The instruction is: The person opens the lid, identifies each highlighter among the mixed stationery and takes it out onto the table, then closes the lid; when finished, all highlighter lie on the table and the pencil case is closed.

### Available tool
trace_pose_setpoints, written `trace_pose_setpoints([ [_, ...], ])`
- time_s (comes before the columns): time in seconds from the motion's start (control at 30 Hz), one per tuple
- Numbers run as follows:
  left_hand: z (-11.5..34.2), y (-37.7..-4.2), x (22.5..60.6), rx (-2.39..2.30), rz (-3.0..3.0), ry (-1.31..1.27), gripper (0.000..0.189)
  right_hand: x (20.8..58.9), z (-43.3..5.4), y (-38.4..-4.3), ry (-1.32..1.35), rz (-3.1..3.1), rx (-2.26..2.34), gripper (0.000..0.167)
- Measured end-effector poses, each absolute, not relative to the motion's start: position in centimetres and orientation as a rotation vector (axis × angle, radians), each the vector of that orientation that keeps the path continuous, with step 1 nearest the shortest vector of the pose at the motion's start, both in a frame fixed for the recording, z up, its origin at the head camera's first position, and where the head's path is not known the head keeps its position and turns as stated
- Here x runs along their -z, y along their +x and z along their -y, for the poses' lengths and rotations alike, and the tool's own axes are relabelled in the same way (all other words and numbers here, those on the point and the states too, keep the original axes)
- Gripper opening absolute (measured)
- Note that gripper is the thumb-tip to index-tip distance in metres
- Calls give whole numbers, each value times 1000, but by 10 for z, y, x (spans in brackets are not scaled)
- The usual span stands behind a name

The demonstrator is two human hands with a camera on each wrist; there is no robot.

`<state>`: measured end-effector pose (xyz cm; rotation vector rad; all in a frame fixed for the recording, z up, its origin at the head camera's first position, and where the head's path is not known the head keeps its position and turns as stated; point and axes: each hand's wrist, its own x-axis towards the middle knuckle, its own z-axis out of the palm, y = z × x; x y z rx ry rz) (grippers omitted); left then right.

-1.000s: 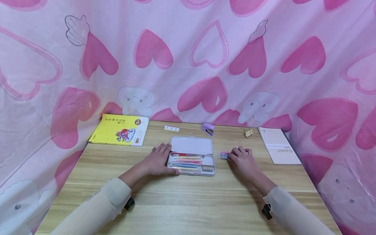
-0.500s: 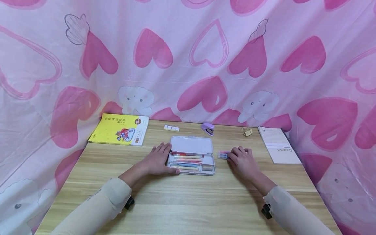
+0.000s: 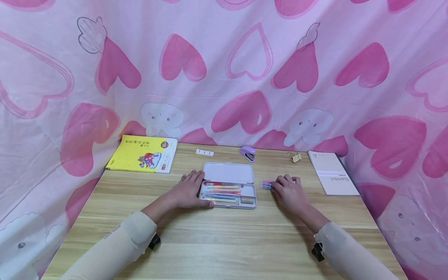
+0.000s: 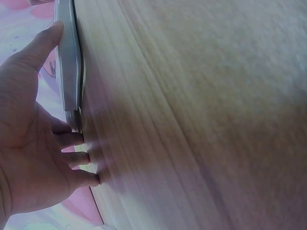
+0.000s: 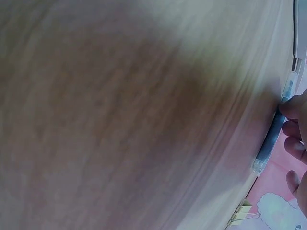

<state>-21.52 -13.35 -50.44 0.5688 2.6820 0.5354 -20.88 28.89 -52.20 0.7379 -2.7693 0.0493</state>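
Head view, taking the open pencil case (image 3: 248,189) as the clock's centre: one case lies flat on one wooden table (image 3: 224,249), its lid (image 3: 228,172) back at 12 o'clock. Several stored pens (image 3: 223,191) overlap in the long compartment, too closely to count; one grey-brown block (image 3: 248,200) sits in the small compartment at 4 o'clock. One yellow book (image 3: 134,153) lies at 10 o'clock, one white strip (image 3: 204,153) at 11, one purple stapler (image 3: 247,154) at 1, one gold binder clip (image 3: 295,157) at 2, and one notepad (image 3: 332,173) between 2 and 3. At 9 o'clock the left hand (image 3: 188,192) is spread, its thumb on the near rim. At 3 o'clock the right hand (image 3: 291,194) pinches the pink and blue pens (image 3: 266,184), just beside the case; their number is unclear.

Left wrist view: the left hand's underside appears, thumb against the case wall, the other four fingers apart and reaching down to the table.

Right wrist view: one dark pen (image 5: 269,138) with a clear end shows near 3 o'clock, lying along the table under the right thumb and curled forefinger; the head view mostly hides this grip. The binder clip appears toward 5 o'clock.
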Motion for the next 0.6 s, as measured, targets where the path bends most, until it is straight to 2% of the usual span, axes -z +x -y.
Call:
trace_pose_setpoints([
  [0.6,133,-214,504,-531,-2684,580,132,517,-280,-209,778,2747,-91,21],
])
